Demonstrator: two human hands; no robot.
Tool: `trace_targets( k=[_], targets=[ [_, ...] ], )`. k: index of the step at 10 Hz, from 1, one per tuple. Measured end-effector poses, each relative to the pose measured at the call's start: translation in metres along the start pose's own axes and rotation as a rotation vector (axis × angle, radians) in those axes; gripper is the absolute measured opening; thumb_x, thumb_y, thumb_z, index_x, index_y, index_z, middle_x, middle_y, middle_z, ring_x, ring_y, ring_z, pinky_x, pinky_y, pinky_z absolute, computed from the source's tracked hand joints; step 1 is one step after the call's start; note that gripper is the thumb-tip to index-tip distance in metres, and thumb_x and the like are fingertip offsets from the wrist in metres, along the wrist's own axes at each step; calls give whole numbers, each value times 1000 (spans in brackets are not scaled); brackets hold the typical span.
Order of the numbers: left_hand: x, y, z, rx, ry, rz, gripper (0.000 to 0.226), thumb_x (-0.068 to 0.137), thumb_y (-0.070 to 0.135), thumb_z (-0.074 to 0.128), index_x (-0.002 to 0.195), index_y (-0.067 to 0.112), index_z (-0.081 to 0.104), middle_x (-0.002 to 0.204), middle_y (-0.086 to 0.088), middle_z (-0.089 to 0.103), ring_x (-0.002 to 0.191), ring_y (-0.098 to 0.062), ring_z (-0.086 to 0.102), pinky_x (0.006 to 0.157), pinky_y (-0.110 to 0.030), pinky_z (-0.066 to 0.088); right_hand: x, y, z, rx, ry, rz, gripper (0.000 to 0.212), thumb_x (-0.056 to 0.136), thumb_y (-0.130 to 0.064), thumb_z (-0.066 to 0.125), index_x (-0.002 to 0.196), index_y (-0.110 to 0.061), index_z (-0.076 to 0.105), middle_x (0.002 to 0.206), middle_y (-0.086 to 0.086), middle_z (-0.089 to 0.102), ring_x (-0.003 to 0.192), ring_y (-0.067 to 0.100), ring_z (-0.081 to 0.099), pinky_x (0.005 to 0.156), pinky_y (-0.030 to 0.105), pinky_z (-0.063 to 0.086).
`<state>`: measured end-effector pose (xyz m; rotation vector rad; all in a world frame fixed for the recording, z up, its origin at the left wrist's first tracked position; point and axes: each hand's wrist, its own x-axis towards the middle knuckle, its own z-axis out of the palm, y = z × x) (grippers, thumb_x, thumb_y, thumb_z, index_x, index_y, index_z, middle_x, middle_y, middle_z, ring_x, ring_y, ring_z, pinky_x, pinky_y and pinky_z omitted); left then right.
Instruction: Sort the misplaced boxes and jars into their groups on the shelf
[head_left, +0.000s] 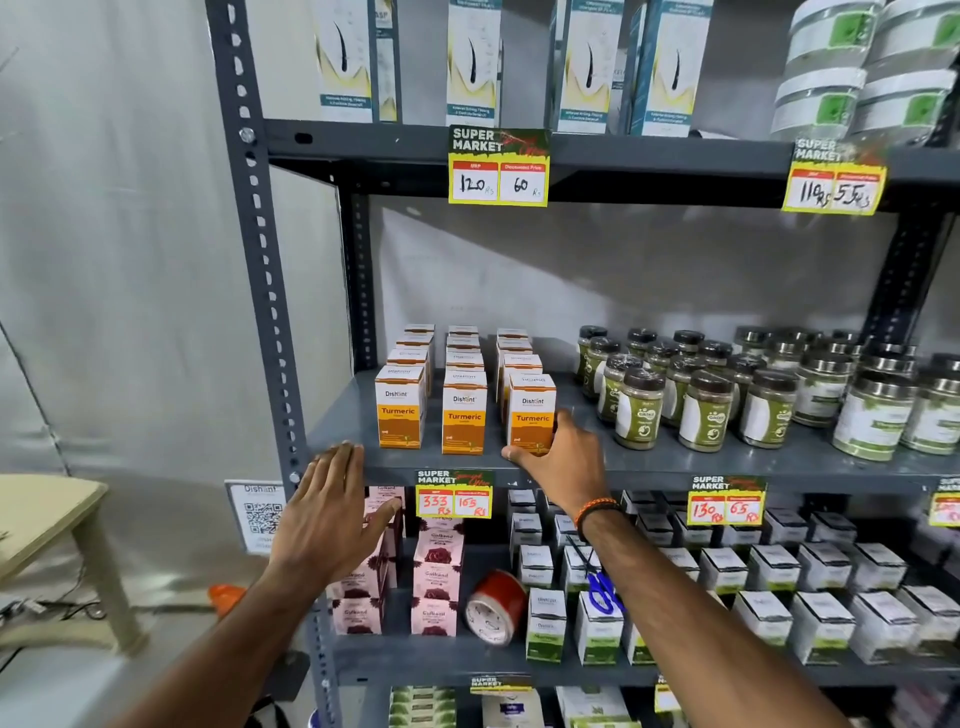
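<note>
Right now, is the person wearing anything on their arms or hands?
Yes, one thing. The right hand has a braided wristband around the wrist, orange with dark strands woven in. The left hand has nothing on it: no ring, watch or glove shows. Both forearms are bare, with no sleeves in view.

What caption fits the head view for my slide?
Right hand grips the front orange-and-white Turmeric box on the grey metal shelf; left hand hovers open.

This is a shop: a grey metal shelf (649, 465) holds rows of boxes (464, 415) and jars (639, 408), and yellow "Super Market" price tags (497, 167) hang on its edges.
</note>
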<state>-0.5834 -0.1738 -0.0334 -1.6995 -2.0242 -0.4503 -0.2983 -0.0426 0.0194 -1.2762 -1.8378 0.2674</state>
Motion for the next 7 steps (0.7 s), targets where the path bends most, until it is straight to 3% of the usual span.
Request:
trace_targets(
  k=[3,4,5,6,7],
  targets=[
    [1,2,0,-7,-17,-26,97,95,77,19,155,1,29,160,-21,34,148,-36,31,120,-46,18,4,0,1,0,-21,5,51,73,-55,90,101,-25,59,86,-15,65,77,8,66,72,21,58],
    [1,1,3,-10,-21,-29,98,94,78,16,156,2,26,161,-20,31,150,-35,28,121,-46,17,4,-2,2,-6,-28,21,51,74,-57,89,103,-25,61,85,-16,65,75,4,64,64,10,47],
    [2,2,0,-20,-28,-32,98,94,77,18,155,1,28,160,-21,33,149,-36,30,120,-47,18,4,-3,-1,4,-47,36,51,75,-57,88,106,-25,63,89,-13,70,76,5,66,67,14,53],
    [-2,4,-4,-16,-56,-38,101,93,79,13,157,2,24,163,-19,29,151,-34,26,121,-44,14,0,-8,-4,-4,-93,60,67,73,-59,89,120,-18,64,104,-4,77,96,15,75,80,26,60],
    [3,4,-22,-89,-36,-48,102,91,81,11,158,4,17,165,-18,24,153,-31,18,124,-44,12,-10,-27,-47,17,19,22,106,71,-72,82,152,-16,46,139,4,67,116,21,70,92,39,61]
  ],
)
